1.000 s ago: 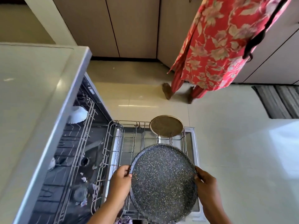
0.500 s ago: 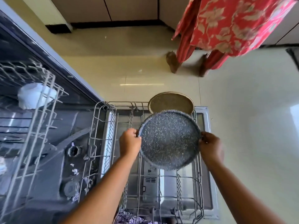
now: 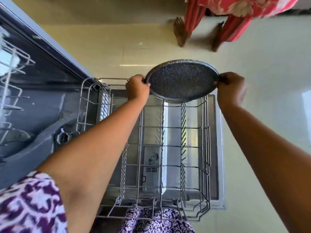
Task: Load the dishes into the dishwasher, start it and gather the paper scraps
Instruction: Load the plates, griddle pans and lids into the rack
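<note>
A round dark speckled pan (image 3: 181, 80) is held tilted over the far end of the pulled-out lower dishwasher rack (image 3: 141, 137). My left hand (image 3: 137, 88) grips its left rim and my right hand (image 3: 231, 87) grips its right rim. The pan's lower edge sits among the rack's far tines. A brown plate seen earlier at the rack's far end is almost fully hidden behind the pan. The rest of the wire rack holds no dishes.
The open dishwasher tub (image 3: 42, 118) lies at left, with its upper rack (image 3: 11, 81) holding a white item. The open door (image 3: 217, 148) lies under the lower rack. A person in red clothing (image 3: 218, 19) stands barefoot on the floor beyond.
Both hands carried the speckled pan away from me to the far end of the rack, and it now covers the brown plate. The camera tipped further down over the rack.
</note>
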`<control>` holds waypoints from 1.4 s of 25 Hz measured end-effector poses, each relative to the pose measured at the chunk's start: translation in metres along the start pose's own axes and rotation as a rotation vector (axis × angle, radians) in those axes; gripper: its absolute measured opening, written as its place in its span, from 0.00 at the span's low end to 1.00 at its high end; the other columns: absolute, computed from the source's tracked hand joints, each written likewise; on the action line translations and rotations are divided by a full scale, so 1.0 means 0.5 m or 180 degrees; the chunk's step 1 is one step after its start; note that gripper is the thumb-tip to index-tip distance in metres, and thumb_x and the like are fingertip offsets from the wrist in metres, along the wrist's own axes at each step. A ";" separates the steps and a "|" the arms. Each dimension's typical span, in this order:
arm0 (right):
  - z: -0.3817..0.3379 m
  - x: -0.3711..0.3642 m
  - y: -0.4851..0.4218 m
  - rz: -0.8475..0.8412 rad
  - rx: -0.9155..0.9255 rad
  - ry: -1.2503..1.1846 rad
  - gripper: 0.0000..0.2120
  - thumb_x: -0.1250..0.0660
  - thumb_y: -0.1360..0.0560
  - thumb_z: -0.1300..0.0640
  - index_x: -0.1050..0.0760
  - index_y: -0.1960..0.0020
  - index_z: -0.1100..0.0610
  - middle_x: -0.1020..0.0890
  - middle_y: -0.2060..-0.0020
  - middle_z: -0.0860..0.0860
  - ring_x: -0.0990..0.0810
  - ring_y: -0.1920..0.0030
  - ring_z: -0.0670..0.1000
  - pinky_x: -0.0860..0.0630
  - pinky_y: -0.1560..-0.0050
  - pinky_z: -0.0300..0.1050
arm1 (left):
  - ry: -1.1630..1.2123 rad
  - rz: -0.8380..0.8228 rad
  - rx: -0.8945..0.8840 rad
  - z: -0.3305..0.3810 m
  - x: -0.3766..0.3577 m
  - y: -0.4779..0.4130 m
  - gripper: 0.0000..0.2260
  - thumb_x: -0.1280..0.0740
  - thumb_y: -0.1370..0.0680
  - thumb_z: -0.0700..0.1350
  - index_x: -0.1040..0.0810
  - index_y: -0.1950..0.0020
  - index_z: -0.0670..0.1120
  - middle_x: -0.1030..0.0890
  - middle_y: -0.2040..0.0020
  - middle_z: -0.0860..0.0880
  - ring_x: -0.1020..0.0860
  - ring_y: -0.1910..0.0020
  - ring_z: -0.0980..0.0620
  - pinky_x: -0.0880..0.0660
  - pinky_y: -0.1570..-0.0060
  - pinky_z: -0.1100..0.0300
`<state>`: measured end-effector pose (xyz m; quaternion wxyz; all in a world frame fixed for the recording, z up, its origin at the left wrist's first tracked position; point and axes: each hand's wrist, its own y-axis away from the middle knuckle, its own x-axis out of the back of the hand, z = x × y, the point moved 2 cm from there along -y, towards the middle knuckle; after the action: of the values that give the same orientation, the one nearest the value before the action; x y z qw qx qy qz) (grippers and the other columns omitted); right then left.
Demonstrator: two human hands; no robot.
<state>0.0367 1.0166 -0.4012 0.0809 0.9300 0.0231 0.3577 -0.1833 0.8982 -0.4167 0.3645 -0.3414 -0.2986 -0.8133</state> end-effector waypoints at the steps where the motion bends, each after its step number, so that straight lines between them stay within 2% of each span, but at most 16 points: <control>1: 0.005 -0.005 -0.003 -0.0013 0.0018 -0.0006 0.15 0.37 0.33 0.68 0.18 0.52 0.58 0.19 0.61 0.51 0.25 0.60 0.46 0.31 0.60 0.34 | -0.0032 -0.0014 -0.0016 -0.005 -0.008 0.001 0.08 0.31 0.26 0.40 0.18 0.49 0.41 0.17 0.50 0.42 0.20 0.51 0.44 0.30 0.60 0.60; 3: 0.018 -0.016 -0.009 -0.0023 0.0040 -0.0036 0.15 0.38 0.33 0.68 0.18 0.53 0.57 0.21 0.63 0.49 0.25 0.60 0.46 0.30 0.62 0.33 | -0.0055 -0.0043 -0.0011 -0.018 -0.021 -0.002 0.08 0.31 0.26 0.39 0.18 0.48 0.40 0.17 0.50 0.41 0.20 0.50 0.43 0.30 0.59 0.59; 8: 0.048 -0.042 -0.006 -0.0216 0.0142 0.0090 0.15 0.37 0.33 0.69 0.17 0.52 0.59 0.20 0.62 0.51 0.24 0.61 0.47 0.33 0.67 0.24 | 0.0067 -0.0218 0.0146 -0.056 -0.050 -0.004 0.08 0.32 0.26 0.38 0.18 0.49 0.38 0.17 0.50 0.40 0.20 0.50 0.42 0.24 0.52 0.54; 11: 0.065 -0.056 0.005 -0.0311 0.0216 0.0194 0.16 0.38 0.33 0.71 0.17 0.52 0.60 0.16 0.58 0.56 0.22 0.59 0.50 0.24 0.55 0.37 | 0.0246 -0.0281 0.0221 -0.073 -0.067 -0.005 0.09 0.32 0.26 0.37 0.18 0.48 0.41 0.17 0.48 0.42 0.20 0.49 0.43 0.23 0.47 0.54; 13: 0.074 -0.068 0.012 -0.0417 0.0297 0.0342 0.15 0.38 0.33 0.71 0.17 0.52 0.61 0.16 0.57 0.58 0.20 0.57 0.53 0.22 0.51 0.44 | 0.0504 -0.0330 0.0257 -0.080 -0.078 -0.003 0.08 0.33 0.25 0.37 0.18 0.48 0.42 0.17 0.48 0.44 0.20 0.48 0.45 0.24 0.45 0.55; 18: 0.067 -0.091 0.010 -0.0547 0.0388 0.0626 0.15 0.40 0.29 0.68 0.19 0.47 0.59 0.17 0.54 0.58 0.20 0.56 0.57 0.23 0.53 0.44 | 0.0595 -0.0375 0.0196 -0.095 -0.087 0.003 0.11 0.35 0.24 0.36 0.19 0.43 0.41 0.18 0.45 0.43 0.21 0.46 0.46 0.25 0.44 0.56; 21: 0.069 -0.102 0.004 -0.0805 0.0550 0.0863 0.17 0.40 0.28 0.65 0.21 0.44 0.56 0.17 0.54 0.59 0.20 0.56 0.58 0.23 0.55 0.47 | 0.0474 -0.0543 0.0109 -0.099 -0.092 0.004 0.14 0.34 0.25 0.36 0.22 0.39 0.41 0.19 0.43 0.43 0.21 0.44 0.46 0.26 0.43 0.58; 23: 0.078 -0.104 0.006 -0.0911 0.0630 0.1031 0.18 0.40 0.28 0.64 0.23 0.41 0.55 0.17 0.54 0.59 0.21 0.56 0.58 0.27 0.58 0.44 | 0.0492 -0.0633 0.0095 -0.099 -0.095 0.005 0.16 0.35 0.24 0.35 0.24 0.36 0.41 0.20 0.41 0.42 0.22 0.42 0.45 0.27 0.42 0.57; 25: 0.089 -0.103 0.013 -0.0909 0.0579 0.1017 0.21 0.40 0.28 0.65 0.26 0.37 0.55 0.18 0.52 0.59 0.21 0.54 0.58 0.30 0.58 0.41 | 0.0388 -0.0731 0.0077 -0.098 -0.100 0.005 0.19 0.36 0.24 0.35 0.26 0.34 0.44 0.21 0.40 0.44 0.23 0.42 0.46 0.27 0.43 0.58; 27: 0.098 -0.105 0.025 -0.0908 0.0493 0.0976 0.24 0.40 0.28 0.67 0.30 0.33 0.54 0.19 0.48 0.58 0.21 0.50 0.58 0.30 0.55 0.40 | 0.0113 -0.0903 0.0016 -0.100 -0.105 0.007 0.22 0.37 0.25 0.34 0.28 0.32 0.48 0.21 0.41 0.46 0.22 0.44 0.46 0.28 0.52 0.62; 29: 0.103 -0.108 0.036 -0.0923 0.0479 0.1026 0.24 0.39 0.28 0.67 0.30 0.33 0.55 0.19 0.47 0.59 0.22 0.48 0.59 0.30 0.54 0.40 | -0.0060 -0.1113 -0.0007 -0.103 -0.111 0.010 0.27 0.38 0.25 0.33 0.35 0.28 0.50 0.24 0.37 0.46 0.23 0.44 0.46 0.30 0.57 0.61; 31: 0.104 -0.106 0.047 -0.0887 0.0498 0.1086 0.24 0.39 0.28 0.68 0.30 0.34 0.56 0.19 0.48 0.60 0.23 0.49 0.60 0.29 0.54 0.42 | -0.0101 -0.1238 0.0007 -0.102 -0.110 0.013 0.30 0.39 0.25 0.32 0.40 0.25 0.51 0.28 0.32 0.47 0.24 0.41 0.46 0.29 0.55 0.61; 35: 0.111 -0.100 0.106 -0.0922 0.0263 0.0863 0.27 0.37 0.27 0.67 0.34 0.29 0.56 0.21 0.42 0.57 0.22 0.45 0.58 0.28 0.46 0.43 | -0.0026 -0.1111 -0.0004 -0.101 -0.083 0.047 0.28 0.41 0.23 0.32 0.39 0.25 0.50 0.30 0.30 0.46 0.27 0.36 0.45 0.31 0.50 0.63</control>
<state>0.0360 0.9519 -0.4661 0.0894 0.8628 0.1819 0.4631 -0.1606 0.8643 -0.4728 0.2162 -0.2878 -0.3542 -0.8631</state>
